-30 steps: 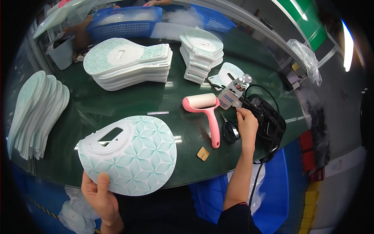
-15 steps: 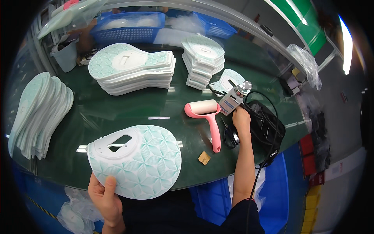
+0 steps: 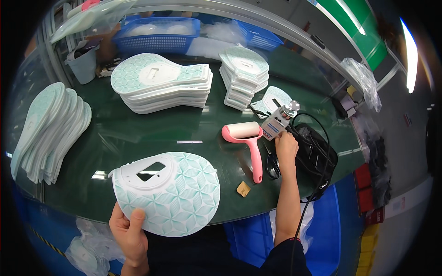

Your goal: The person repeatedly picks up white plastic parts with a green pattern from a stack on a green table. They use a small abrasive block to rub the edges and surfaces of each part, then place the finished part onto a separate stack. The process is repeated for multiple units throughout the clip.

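Observation:
My left hand (image 3: 129,232) grips the near edge of a teal-patterned white plastic panel (image 3: 172,191) with a rectangular cut-out, held just above the green table's (image 3: 152,129) front edge. My right hand (image 3: 286,146) rests on the table by a black device (image 3: 315,154) with a cable, its fingers curled near a small bottle with a silver cap (image 3: 278,120); whether it grips anything is unclear. A pink lint roller (image 3: 246,142) lies just left of that hand, and black scissors (image 3: 272,164) lie beside it.
Stacks of patterned panels stand at the back centre (image 3: 161,85), back right (image 3: 244,76) and fanned along the left (image 3: 46,129). Blue baskets (image 3: 156,34) and a grey cup (image 3: 85,62) line the far edge. A small tan square (image 3: 243,188) lies near the front.
The panel in my left hand has shifted right and slightly nearer. My right hand stays by the bottle and black device, moved down a little.

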Motion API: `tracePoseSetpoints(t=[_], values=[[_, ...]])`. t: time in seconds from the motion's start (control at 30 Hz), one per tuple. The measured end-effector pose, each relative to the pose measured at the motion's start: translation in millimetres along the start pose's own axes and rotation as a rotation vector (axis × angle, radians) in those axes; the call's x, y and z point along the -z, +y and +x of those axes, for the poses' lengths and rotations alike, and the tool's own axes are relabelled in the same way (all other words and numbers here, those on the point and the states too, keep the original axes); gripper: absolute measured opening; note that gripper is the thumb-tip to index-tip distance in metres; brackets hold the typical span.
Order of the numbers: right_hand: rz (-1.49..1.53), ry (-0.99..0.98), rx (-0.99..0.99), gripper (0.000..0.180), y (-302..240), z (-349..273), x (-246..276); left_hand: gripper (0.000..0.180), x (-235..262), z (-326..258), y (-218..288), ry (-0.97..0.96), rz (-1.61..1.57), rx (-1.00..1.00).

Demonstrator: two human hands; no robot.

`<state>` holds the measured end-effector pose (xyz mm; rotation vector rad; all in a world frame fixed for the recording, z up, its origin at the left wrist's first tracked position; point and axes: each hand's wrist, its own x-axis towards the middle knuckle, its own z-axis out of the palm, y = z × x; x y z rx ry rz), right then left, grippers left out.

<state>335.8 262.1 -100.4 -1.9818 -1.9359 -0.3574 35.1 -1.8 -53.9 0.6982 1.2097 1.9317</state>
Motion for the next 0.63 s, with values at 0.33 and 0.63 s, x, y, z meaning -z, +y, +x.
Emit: tracePoseSetpoints(t=[0.33, 0.63], values=[[0.149, 0.468, -0.071, 0.018, -17, -24, 76, 0.037, 2, 0, -1, -0.04, 0.035, 0.006], [1.956, -0.19, -0.064, 0.046, -31, -46, 122, 0.039, -1, 1, -3, 0.013, 0.054, -0.025]])
